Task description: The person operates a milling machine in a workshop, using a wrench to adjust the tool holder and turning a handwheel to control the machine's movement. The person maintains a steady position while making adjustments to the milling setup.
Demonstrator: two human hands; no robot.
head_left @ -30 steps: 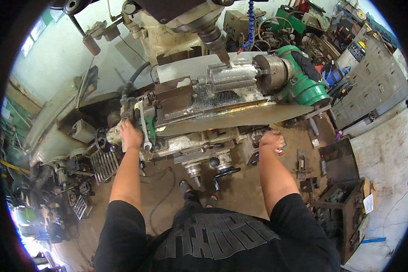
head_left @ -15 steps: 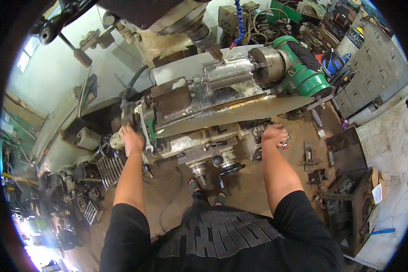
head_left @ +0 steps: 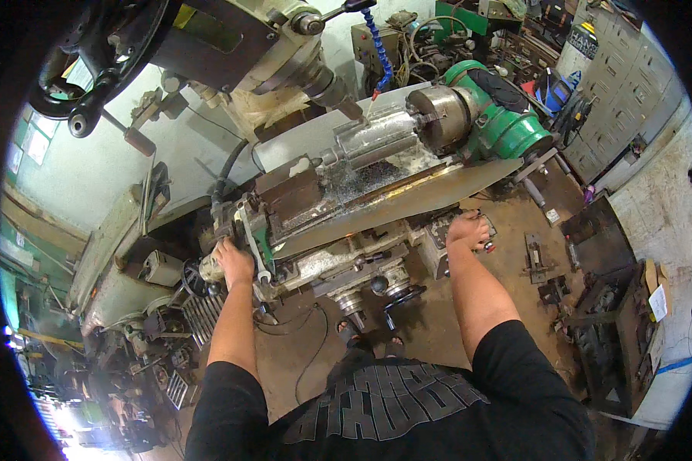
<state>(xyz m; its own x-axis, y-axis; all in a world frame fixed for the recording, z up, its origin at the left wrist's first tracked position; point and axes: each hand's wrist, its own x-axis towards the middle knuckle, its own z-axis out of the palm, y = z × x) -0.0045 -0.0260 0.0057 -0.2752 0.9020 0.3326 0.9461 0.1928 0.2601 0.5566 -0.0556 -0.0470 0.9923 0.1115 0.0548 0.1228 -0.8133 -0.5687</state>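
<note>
1. View swung; both hands hold station, so the setup seems unchanged.
2. My left grip (head_left: pixel 235 263) touches the pale end fitting (head_left: pixel 210 269); my right grip (head_left: pixel 467 229), the boxy housing (head_left: pixel 436 247). Closure: can't tell.
3. Grooved metal workpiece (head_left: pixel 378 140) sits beside the chuck (head_left: pixel 443 115).

The metal piece (head_left: pixel 378 137) was silver and shiny — long and thick, with a step running down its front. It lay on a slant, its right end up by the big dark chuck (head_left: pixel 440 119). The pale round end (head_left: pixel 210 267) of the machine (head_left: pixel 319 265) stuck out at the left, scuffed and dirty. The gray box (head_left: pixel 436 244) sat at the right — grimy and partly hidden, with a little red knob (head_left: pixel 490 247) near its right side.
</note>
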